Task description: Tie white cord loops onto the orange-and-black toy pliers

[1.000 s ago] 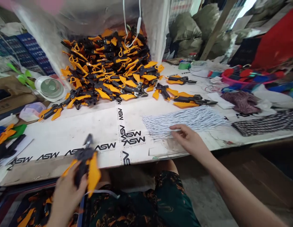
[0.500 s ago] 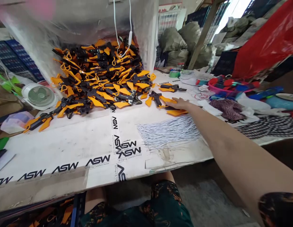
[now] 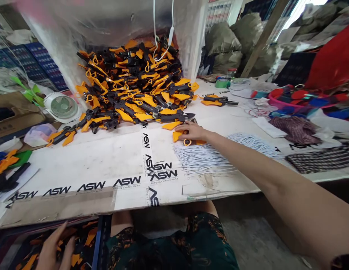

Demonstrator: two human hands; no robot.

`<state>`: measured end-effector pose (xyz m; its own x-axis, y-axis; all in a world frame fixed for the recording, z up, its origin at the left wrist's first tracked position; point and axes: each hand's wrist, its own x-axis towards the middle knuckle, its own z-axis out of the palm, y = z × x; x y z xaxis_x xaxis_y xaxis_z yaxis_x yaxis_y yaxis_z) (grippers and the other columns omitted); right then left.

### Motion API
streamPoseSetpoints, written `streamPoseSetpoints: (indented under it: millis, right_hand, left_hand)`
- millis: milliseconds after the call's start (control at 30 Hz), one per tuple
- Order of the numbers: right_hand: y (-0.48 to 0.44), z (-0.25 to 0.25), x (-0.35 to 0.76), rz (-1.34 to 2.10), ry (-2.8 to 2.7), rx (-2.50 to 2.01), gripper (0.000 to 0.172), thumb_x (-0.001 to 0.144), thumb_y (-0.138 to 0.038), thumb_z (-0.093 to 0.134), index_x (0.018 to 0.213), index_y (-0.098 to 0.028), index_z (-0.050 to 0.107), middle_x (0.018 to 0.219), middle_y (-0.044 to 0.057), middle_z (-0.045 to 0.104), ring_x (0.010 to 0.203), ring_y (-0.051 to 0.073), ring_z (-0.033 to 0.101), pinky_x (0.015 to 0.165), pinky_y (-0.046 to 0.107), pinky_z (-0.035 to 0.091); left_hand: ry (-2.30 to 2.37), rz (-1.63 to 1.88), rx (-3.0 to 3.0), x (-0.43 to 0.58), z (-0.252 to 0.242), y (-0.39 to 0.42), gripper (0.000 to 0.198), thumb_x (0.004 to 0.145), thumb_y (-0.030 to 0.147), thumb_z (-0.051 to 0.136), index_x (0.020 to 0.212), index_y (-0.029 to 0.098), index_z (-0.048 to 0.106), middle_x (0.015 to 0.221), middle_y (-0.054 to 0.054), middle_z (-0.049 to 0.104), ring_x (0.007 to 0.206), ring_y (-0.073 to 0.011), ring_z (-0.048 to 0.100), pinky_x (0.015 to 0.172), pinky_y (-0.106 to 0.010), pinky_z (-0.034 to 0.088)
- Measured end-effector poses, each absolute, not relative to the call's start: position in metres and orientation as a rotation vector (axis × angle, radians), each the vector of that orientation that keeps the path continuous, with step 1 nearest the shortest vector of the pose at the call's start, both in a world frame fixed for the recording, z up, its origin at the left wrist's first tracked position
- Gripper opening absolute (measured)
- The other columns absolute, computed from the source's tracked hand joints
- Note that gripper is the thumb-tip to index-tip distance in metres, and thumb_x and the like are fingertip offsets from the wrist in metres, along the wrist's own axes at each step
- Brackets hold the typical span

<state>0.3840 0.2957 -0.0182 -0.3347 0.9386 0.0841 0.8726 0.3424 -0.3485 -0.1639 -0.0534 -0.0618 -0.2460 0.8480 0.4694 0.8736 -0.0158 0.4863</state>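
Observation:
My right hand (image 3: 193, 132) reaches across the table with its fingers closed over a black-and-orange plastic piece (image 3: 178, 135), partly hidden under the palm. It is at the front right of a large heap of similar black-and-orange pieces (image 3: 129, 90). Just below that hand lies a flat bundle of thin white cords (image 3: 202, 161), partly covered by my forearm. My left hand (image 3: 56, 247), slightly blurred, is at the lower left with thumb and fingers apart. It is over a blue crate (image 3: 100, 240) holding more black-and-orange pieces; nothing shows in its grasp.
A single black-and-orange piece (image 3: 218, 100) lies right of the heap. A small fan (image 3: 62, 107) stands at left. A pink basket (image 3: 292, 107) of coloured parts and folded checked cloth (image 3: 321, 157) are at right. A white cable (image 3: 171, 35) hangs over the heap.
My right hand has moved left and nearer, bringing a black-and-orange piece to the cords' upper left edge. My left hand has come into view over the crate. The view has shifted left.

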Motion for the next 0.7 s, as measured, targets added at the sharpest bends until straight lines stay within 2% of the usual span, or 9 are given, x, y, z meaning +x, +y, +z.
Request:
streamPoseSetpoints:
  millis: [67,200,267,400,500,600,700]
  right_hand:
    - [0.297,-0.019,0.361,0.352,-2.356,-1.528,0.049,0.083,-0.047,0.07,0.13,-0.032,0.067,0.14,-0.003,0.058,0.142,0.037,0.03,0.119,0.051,0.026]
    - [0.306,-0.019,0.319,0.36,-2.334,-1.387,0.037,0.088,-0.038,0.065,0.123,-0.025,0.071,0.129,0.003,0.065,0.132,0.031,0.047,0.112,0.044,0.036]
    - [0.31,-0.018,0.301,0.369,-2.329,-1.324,0.033,0.089,-0.034,0.065,0.119,-0.025,0.072,0.126,0.003,0.068,0.126,0.028,0.052,0.111,0.042,0.038]
    - [0.313,-0.009,0.28,0.401,-2.31,-1.278,0.026,0.09,-0.027,0.063,0.113,-0.023,0.074,0.12,0.002,0.07,0.118,0.024,0.058,0.109,0.038,0.041]
    - [0.311,0.003,0.283,0.402,-2.239,-1.357,0.024,0.096,-0.025,0.059,0.116,-0.02,0.071,0.119,0.004,0.069,0.113,0.021,0.062,0.104,0.037,0.045]
    - [0.306,0.013,0.302,0.379,-2.12,-1.521,0.025,0.099,-0.03,0.059,0.121,-0.018,0.064,0.128,0.009,0.062,0.113,0.023,0.061,0.1,0.045,0.049]
    - [0.3,0.014,0.326,0.39,-2.003,-1.758,0.031,0.099,-0.035,0.06,0.125,-0.018,0.06,0.132,0.01,0.057,0.113,0.025,0.059,0.096,0.048,0.05]
  left_hand:
    - [-2.048,-1.085,-2.055,-0.142,-0.05,-0.023,0.044,0.085,0.042,0.058,0.126,0.024,0.057,0.121,-0.013,0.065,0.111,-0.0328,0.062,0.096,-0.048,0.05]
    - [-1.597,-1.09,-2.373,-0.072,-0.015,0.05,0.037,0.092,0.028,0.055,0.129,0.025,0.054,0.123,-0.011,0.064,0.117,-0.0268,0.06,0.1,-0.044,0.048]
    - [-1.443,-1.044,-2.478,-0.035,0.003,0.091,0.036,0.094,0.027,0.053,0.13,0.024,0.054,0.128,-0.011,0.062,0.122,-0.0256,0.057,0.103,-0.043,0.046]
    - [-1.307,-0.762,-2.577,0.025,0.033,0.192,0.033,0.095,0.031,0.052,0.125,0.022,0.06,0.139,-0.012,0.057,0.131,-0.0288,0.049,0.11,-0.047,0.037]
    - [-1.455,-0.501,-2.547,0.053,0.046,0.27,0.043,0.096,0.037,0.049,0.134,0.019,0.057,0.148,-0.012,0.05,0.139,-0.0294,0.039,0.115,-0.047,0.029]
    - [-1.538,-0.374,-2.528,0.071,0.045,0.329,0.054,0.094,0.048,0.047,0.141,0.02,0.052,0.157,-0.012,0.038,0.147,-0.0351,0.024,0.118,-0.056,0.017]
    - [-1.578,-0.262,-2.545,0.08,0.031,0.359,0.065,0.09,0.061,0.047,0.142,0.022,0.051,0.16,-0.012,0.034,0.146,-0.04,0.026,0.117,-0.063,0.009]
